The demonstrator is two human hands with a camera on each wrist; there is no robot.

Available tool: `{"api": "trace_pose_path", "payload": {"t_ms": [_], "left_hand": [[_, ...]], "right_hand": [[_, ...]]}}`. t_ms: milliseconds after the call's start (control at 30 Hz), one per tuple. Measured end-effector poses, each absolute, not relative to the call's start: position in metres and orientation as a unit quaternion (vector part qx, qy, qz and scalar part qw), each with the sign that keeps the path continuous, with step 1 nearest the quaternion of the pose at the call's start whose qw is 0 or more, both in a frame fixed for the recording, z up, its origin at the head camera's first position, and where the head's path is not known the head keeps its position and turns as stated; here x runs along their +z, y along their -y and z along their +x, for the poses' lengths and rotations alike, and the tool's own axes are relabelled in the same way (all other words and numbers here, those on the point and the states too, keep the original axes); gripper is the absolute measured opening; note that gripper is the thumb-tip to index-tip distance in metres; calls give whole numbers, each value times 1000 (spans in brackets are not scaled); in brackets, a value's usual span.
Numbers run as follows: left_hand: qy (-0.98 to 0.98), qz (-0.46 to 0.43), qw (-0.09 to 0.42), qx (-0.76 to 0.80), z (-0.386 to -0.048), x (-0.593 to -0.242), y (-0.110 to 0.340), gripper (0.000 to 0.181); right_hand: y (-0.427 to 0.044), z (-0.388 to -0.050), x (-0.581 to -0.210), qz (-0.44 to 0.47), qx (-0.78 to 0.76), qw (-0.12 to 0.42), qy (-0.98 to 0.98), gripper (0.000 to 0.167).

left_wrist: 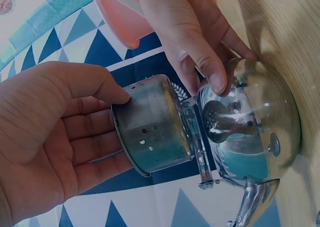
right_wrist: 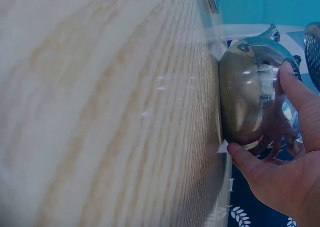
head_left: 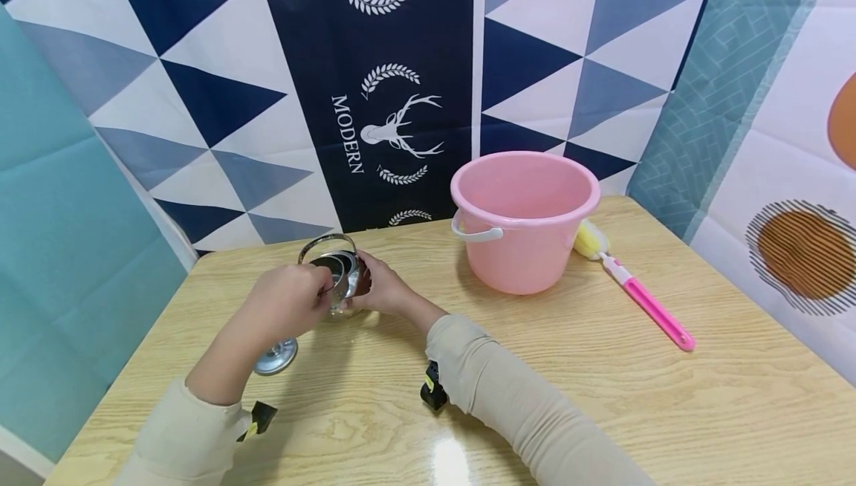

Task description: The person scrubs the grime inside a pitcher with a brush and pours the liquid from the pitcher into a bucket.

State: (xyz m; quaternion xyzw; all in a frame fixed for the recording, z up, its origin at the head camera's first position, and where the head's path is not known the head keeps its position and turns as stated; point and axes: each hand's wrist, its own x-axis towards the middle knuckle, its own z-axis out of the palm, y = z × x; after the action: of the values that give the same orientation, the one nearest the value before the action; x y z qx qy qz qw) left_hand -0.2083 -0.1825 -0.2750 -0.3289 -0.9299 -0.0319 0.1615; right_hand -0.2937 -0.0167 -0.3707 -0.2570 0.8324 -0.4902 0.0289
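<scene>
My left hand (head_left: 290, 296) pinches the rim of a metal tea strainer (left_wrist: 155, 122), a short cylinder with small holes, thumb outside and fingers across its open end. The strainer is held over the mouth of a shiny steel teapot (left_wrist: 272, 119), beside its raised hoop handle (head_left: 328, 237). My right hand (head_left: 384, 289) grips the side of the teapot, which stands on the table. In the right wrist view its thumb lies high on the pot and another finger is near the base. A round metal lid (head_left: 276, 358) lies on the table, partly behind the left forearm.
A pink bucket (head_left: 524, 248) with a white handle stands at the back, right of the teapot. Beside it lies a brush (head_left: 649, 304) with a pink handle and yellow head. Patterned cloth hangs behind the wooden table (head_left: 374, 412).
</scene>
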Motion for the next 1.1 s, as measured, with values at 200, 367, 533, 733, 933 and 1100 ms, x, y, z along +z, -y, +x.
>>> {"api": "trace_pose_path", "payload": {"t_ms": [200,367,533,733,933,1100], "left_hand": [[932,-327,153,-28,-198,-279,181,22],[932,-334,139,-32,-191,-286,180,30],[936,-333,107,-31,-188,-293,179,37],[942,-328,68,-22,-183,-298,179,38],[942,-333,30,-32,-182,-307,181,37],[934,-350,-15,-66,-184,-319,182,37]], "right_hand": [[16,-294,-372,-257,-484,25,-836,87],[16,-295,-373,-263,-480,16,-837,85],[16,-295,-373,-262,-488,18,-833,84],[16,-295,-372,-262,-493,17,-829,86],[17,-294,-373,-239,-492,28,-837,95],[17,-293,-374,-224,-486,37,-844,98]]}}
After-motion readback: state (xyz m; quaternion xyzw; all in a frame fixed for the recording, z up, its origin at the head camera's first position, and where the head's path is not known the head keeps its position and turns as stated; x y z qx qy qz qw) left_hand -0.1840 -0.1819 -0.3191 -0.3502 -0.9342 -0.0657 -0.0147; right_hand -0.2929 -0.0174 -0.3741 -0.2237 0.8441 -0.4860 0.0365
